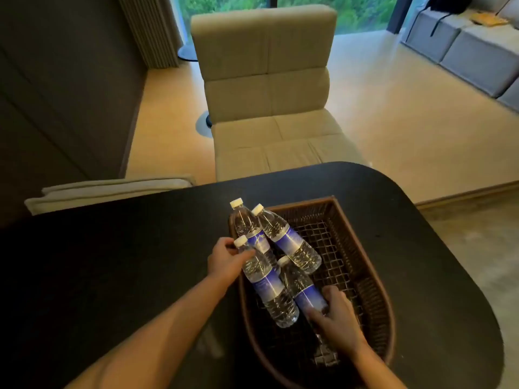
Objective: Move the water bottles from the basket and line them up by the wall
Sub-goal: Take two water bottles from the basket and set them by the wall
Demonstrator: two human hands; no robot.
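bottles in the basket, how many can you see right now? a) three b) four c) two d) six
b) four white-capped bottles show in the wicker basket: two at the far end, one under the left hand, one under the right hand.

This looks like a living room in a home or serviced flat. A beige padded lounge chair [266, 88] stands on pale flooring, a grey sectional sofa [471, 49] lines the far right, a tall window [306, 7] shows greenery outside, and a dark rounded table [126, 248] sits nearest.
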